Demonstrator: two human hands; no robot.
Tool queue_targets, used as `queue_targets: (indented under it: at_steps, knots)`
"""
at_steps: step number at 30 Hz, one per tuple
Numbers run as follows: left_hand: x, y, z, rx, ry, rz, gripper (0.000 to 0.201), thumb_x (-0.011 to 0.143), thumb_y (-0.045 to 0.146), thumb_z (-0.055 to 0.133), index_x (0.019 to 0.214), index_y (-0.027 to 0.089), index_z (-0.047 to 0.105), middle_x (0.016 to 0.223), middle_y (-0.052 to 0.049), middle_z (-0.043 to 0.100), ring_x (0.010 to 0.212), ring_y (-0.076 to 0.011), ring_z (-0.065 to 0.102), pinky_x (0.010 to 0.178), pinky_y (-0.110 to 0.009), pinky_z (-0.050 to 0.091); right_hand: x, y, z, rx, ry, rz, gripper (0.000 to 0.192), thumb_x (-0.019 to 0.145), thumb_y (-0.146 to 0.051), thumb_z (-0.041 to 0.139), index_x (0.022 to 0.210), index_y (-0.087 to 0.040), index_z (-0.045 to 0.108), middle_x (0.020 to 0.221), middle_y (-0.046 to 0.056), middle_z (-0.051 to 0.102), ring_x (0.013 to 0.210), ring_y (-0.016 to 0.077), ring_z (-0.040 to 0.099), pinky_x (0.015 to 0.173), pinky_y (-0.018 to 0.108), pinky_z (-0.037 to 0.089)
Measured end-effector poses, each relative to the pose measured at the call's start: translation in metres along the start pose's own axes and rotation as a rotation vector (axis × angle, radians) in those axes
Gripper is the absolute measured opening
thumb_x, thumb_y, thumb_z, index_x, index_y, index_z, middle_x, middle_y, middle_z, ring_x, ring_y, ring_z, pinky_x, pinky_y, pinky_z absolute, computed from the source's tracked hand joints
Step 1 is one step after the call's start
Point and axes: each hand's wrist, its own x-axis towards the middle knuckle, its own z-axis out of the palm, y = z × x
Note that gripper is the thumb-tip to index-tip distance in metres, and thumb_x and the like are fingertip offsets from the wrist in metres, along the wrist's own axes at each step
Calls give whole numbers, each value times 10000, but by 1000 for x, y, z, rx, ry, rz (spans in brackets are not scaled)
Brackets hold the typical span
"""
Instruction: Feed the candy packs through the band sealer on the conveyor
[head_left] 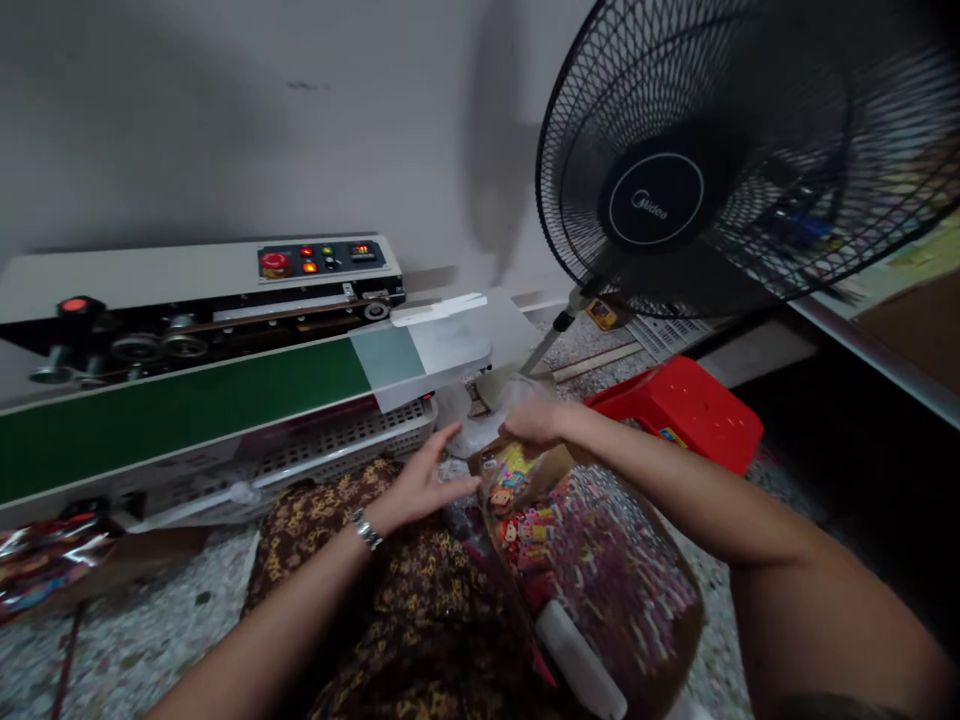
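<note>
My left hand (420,482) is held above my patterned brown-and-yellow clothing, its fingers and thumb spread and nothing in them. A metal watch (367,530) is on that wrist. Beyond the near box, my right hand (534,420) is closed on crumpled clear plastic (480,432) that looks like a bag; its fingertips are partly hidden. Below it stands an open cardboard box (679,640) filled with small colourful items in clear wrapping (615,560). Bright cartoon-printed packets (525,530) lie along its left side. A pale, long block-like object (577,660) rests at the box's near side.
A sealing machine with lit controls (326,260) and a green conveyor belt (187,400) runs along the left. Under it is a white perforated basket (345,445). A large black fan (656,200) stands at upper right, above a red plastic stool (675,410). Shiny printed film (52,560) lies at far left.
</note>
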Motion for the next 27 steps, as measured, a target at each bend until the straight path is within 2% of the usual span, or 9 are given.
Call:
queue_targets:
  at_steps: [3,5,7,9,12,14,20,24,27]
  knots:
    - [6,8,8,-171,-118,50,699,610,312,708,1251,195,456,1263,-97,523,1153,-267,474,955,-387,391,-1,-87,6,-343,-488,-244,159,701,-258,647,564,-202,590,425,-60,464,583,114,561,714,278,450]
    - [1,8,-2,-222,-93,7,560,646,323,682,1166,176,534,1118,-83,615,1033,-263,551,883,-378,440,-7,-138,2,-426,-626,-426,133,670,-304,676,603,-204,618,468,-54,495,610,122,566,733,276,446]
    - [-11,7,-16,-317,0,-81,433,685,339,651,1076,164,587,982,-68,660,889,-237,602,793,-350,475,-18,-175,-6,-390,-599,-639,170,624,-293,716,759,-213,651,602,-35,571,687,137,581,748,268,442]
    - [-25,7,-29,-489,134,-153,399,703,337,644,1059,167,584,947,-64,667,802,-203,617,747,-324,482,-31,-193,-10,-265,-415,-814,317,666,-276,689,972,-233,618,818,-1,615,795,150,582,779,267,437]
    - [-40,6,-46,-738,368,-183,413,679,299,683,1052,169,564,945,-71,668,748,-170,624,728,-304,484,-51,-192,6,-17,-58,-825,272,811,-273,529,1077,-216,541,960,43,585,797,139,567,756,266,446]
    - [-44,6,-56,-807,504,-169,413,635,269,726,1001,155,573,909,-73,674,721,-163,625,710,-297,486,-61,-181,32,112,24,-716,225,816,-305,521,1009,-191,541,876,40,578,684,124,553,660,247,456]
    - [-44,9,-76,-812,716,-107,424,588,250,762,962,146,592,936,-80,681,755,-171,630,731,-297,487,-73,-172,104,322,-69,-493,421,710,-398,640,1046,-187,500,726,-13,543,572,104,517,527,206,431]
    - [-45,8,-80,-885,684,-72,382,665,338,696,991,161,601,987,-88,677,808,-188,638,770,-319,484,-64,-178,114,474,-124,-437,389,730,-377,611,1048,-178,509,653,-29,530,539,100,500,504,200,419]
    - [-45,3,-82,-818,720,-44,380,649,303,713,983,159,603,975,-87,680,810,-189,638,773,-320,486,-59,-182,119,573,-123,-427,303,731,-372,604,942,-165,536,736,8,563,614,113,530,554,211,441]
